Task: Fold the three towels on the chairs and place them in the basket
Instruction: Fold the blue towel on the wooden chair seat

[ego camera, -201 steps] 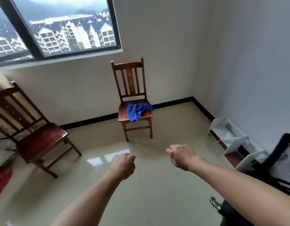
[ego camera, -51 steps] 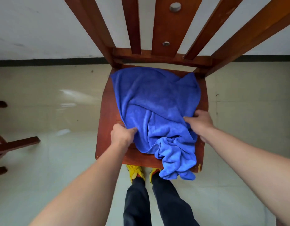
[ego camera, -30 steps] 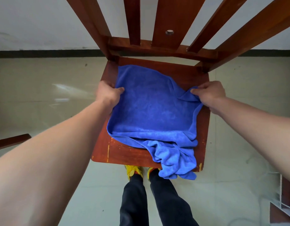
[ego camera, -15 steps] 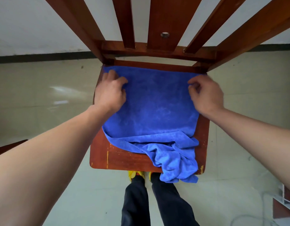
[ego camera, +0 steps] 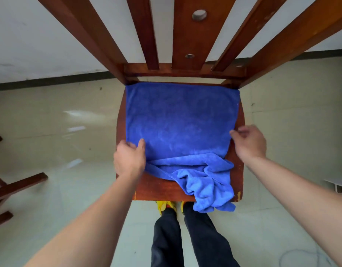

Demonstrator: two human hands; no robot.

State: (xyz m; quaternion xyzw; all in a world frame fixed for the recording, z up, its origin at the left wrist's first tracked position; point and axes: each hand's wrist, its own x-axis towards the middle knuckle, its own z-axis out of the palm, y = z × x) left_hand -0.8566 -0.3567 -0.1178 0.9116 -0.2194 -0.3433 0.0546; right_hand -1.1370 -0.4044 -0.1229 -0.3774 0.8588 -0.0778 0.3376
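A blue towel (ego camera: 177, 120) lies spread flat over the seat of a wooden chair (ego camera: 158, 187), its far edge along the backrest. Its near part is bunched up and hangs over the seat's front right corner. My left hand (ego camera: 130, 158) rests at the towel's left edge near the front, thumb on the cloth and fingers at the edge. My right hand (ego camera: 249, 143) hovers at the towel's right edge with fingers apart and holds nothing. No basket and no other towel is in view.
The chair's slatted backrest (ego camera: 193, 31) rises right ahead against a white wall. The legs of a second wooden chair (ego camera: 16, 185) show at the left edge. My own legs and yellow shoes (ego camera: 166, 205) stand under the seat's front. A white shelf corner (ego camera: 337, 185) is at the right.
Both hands have slid from the towel's far corners back toward me along its side edges. The far part of the towel now lies flat and smooth.
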